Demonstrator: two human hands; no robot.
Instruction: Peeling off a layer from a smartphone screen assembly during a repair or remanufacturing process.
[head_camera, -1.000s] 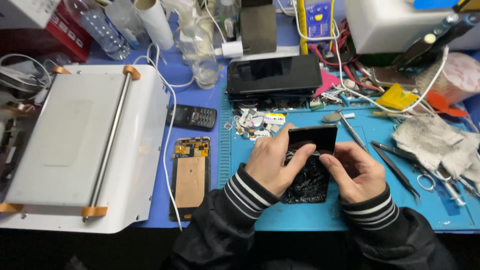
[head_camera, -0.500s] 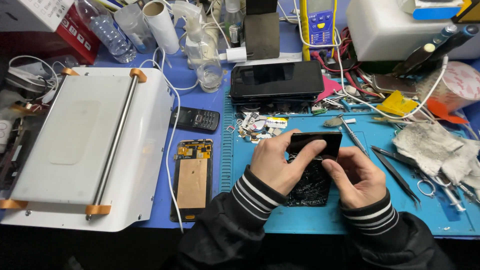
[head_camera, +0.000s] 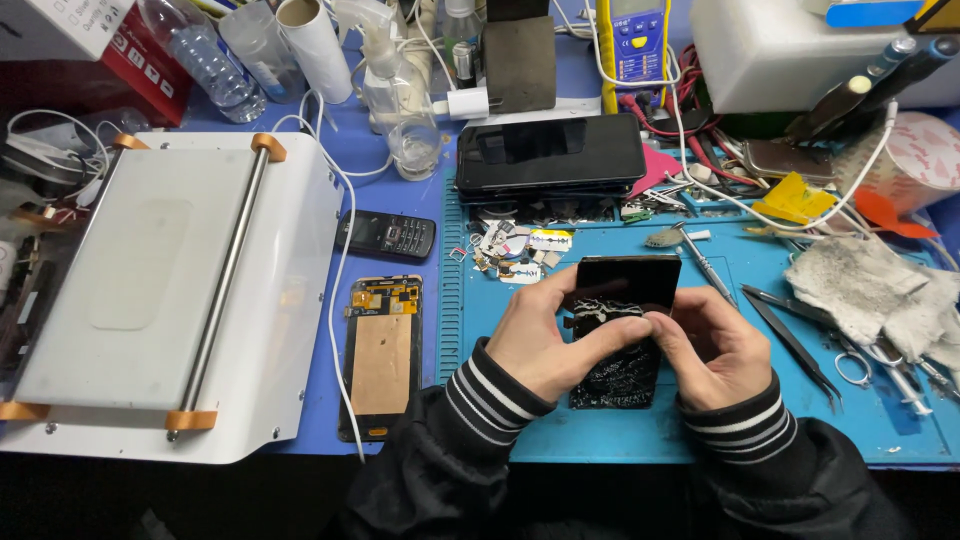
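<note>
While thumbs meet on its cracked glass, left hand (head_camera: 545, 340) and right hand (head_camera: 715, 345) curled around black phone screen (head_camera: 625, 300).

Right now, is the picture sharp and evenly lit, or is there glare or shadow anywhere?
Head view: sharp across the blue mat and both hands, left hand and right hand, on the cracked phone screen; even overhead light with soft shadows; faint sheen on the big black phone; bottom edge falls dark below the table; straight lines bow slightly toward the corners.
</note>
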